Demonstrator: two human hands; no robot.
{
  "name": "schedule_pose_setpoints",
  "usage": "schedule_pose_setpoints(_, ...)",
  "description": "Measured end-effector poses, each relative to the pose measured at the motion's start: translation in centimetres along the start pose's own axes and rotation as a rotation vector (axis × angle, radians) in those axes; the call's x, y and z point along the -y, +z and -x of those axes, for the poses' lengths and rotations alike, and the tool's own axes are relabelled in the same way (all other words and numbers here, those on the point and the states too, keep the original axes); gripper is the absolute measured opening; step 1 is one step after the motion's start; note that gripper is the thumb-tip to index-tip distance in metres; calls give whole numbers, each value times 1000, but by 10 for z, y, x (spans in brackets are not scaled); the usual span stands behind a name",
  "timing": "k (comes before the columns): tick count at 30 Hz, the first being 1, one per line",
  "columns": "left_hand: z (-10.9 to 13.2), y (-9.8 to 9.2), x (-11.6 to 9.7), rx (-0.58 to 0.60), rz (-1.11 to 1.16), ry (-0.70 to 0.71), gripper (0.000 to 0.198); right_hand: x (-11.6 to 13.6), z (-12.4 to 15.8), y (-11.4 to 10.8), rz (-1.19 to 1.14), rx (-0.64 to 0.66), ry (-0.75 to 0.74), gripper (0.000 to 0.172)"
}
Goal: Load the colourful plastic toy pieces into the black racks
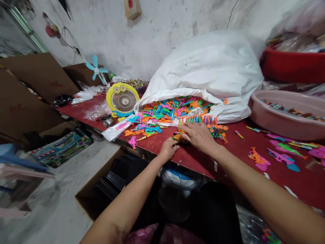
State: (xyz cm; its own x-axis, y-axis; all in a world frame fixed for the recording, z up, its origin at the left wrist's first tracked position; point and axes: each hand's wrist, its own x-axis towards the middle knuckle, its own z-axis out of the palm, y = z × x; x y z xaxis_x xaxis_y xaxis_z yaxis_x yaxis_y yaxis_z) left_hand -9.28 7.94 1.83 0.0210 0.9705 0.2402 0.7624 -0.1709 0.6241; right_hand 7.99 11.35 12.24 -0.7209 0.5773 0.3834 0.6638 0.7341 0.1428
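Observation:
A packed row of small colourful plastic toys (200, 119), mostly orange on top, stands on the red table near its front edge. Over the row's near side lies my right hand (201, 137), its fingers bent around the toys, thumb apart below. My left hand (169, 149) is at the table edge by the row's left end, fingers curled and closed; what they hold, if anything, is hidden. Behind the row, a large white sack (205, 64) lies on its side, with a heap of loose plastic toys (165, 110) in its mouth. More flat toys (144, 130) lie left of the row.
A yellow fan (124, 100) and a metal cup (107, 120) stand left on the red table (195, 161). Loose toys (259, 158) and a pink basin (281, 118) are right, a red tub (291, 66) behind. Below, a cardboard box (87, 198) holds black ridged racks (114, 181).

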Motion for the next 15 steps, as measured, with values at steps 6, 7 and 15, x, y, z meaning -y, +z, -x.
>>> schedule_pose_setpoints(6,11,0,3,-77,59,-94,28,-5,-2,-1,-53,6,-4,46)
schedule_pose_setpoints(7,10,2,-1,-91,54,-112,28,-6,-1,-1,-70,-12,-5,48)
schedule_pose_setpoints(15,-1,23,-36,-247,-154,-337,28,-13,7,4,-123,-134,-10,38)
